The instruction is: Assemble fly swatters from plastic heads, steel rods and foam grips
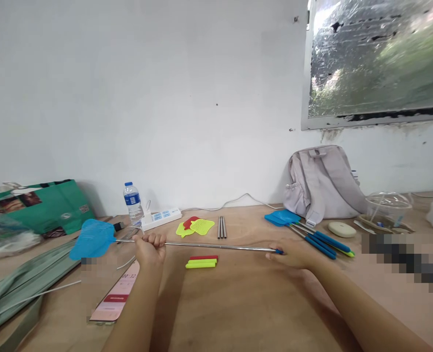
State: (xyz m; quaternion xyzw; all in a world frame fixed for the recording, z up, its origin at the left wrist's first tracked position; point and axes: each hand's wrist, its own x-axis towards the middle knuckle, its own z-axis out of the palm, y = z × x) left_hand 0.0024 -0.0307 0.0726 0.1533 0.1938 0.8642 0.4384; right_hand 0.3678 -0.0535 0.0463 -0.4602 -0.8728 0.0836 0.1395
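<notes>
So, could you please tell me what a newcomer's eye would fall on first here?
Probably the bright blue swatter head at the left, whose shiny rod runs across the middle, through the left grip to the right grip. Next might come the yellow-green swatter heads and a red one beyond the rod, then the pale backpack at the right.

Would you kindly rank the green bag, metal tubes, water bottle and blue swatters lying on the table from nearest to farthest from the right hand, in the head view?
From the right hand:
1. Blue swatters, just beyond it, toward the right.
2. Metal tubes, left of it.
3. Water bottle, farther left, toward the back.
4. Green bag, far left.
</notes>
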